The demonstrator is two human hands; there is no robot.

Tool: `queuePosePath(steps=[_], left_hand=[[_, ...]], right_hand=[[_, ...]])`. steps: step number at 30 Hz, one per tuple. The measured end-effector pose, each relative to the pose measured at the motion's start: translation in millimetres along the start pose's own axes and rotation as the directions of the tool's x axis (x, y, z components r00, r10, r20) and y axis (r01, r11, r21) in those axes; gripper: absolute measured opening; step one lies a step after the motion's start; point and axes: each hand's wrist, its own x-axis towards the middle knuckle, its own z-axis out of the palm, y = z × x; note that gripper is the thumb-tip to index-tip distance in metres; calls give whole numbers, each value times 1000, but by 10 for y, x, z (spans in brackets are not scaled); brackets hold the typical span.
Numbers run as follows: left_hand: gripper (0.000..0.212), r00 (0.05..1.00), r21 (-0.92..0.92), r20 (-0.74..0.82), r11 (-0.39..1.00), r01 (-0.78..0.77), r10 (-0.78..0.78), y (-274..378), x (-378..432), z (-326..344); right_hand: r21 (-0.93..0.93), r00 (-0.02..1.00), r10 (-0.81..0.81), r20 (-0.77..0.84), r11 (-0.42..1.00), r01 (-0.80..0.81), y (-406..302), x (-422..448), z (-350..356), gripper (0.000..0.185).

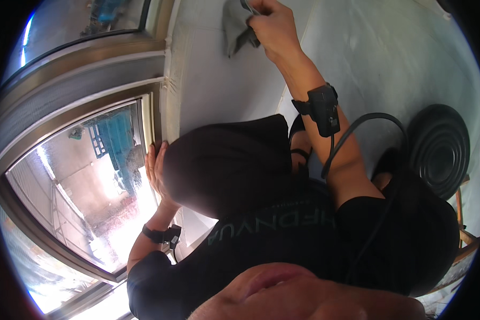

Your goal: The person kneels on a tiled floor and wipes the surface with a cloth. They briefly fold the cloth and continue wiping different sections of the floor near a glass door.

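At the top centre, my right hand (274, 26) is closed on a grey cloth (236, 30), which hangs against a pale, smooth surface (224, 80). A small dark item with a light edge shows beside the fingers, partly cut off by the picture's top; what it is I cannot tell. My left hand (157, 170) lies with extended fingers against the metal window frame (157, 108), beside my dark-clothed knee. It holds nothing that I can see. Each forearm bears a strapped black device with a cable.
Framed glass panes (80, 176) fill the left side, showing a bright outdoor area with a blue structure beyond. On the right stands a round black ribbed object (440, 152), near a wooden-looking frame (468, 240). A thick black cable (378, 116) loops past my right forearm.
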Motion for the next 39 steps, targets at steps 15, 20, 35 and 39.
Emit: queuePosePath(steps=[15,20,35,39], left_hand=[[57,996,-14,-38,997,-82,82,-43,-18,-15],[49,999,-118,33,993,21,-17,-45,-2,-4],[55,998,47,1,997,-69,69,-50,3,21],[59,999,-131,-32,991,-20,16,-28,7,-68]], right_hand=[[-5,995,92,44,996,-92,7,-32,58,16],[62,993,81,86,994,-87,30,-10,88,13],[-89,1000,-1,1,996,2,73,32,119,13],[-126,993,115,-19,985,-116,57,14,-89,11]])
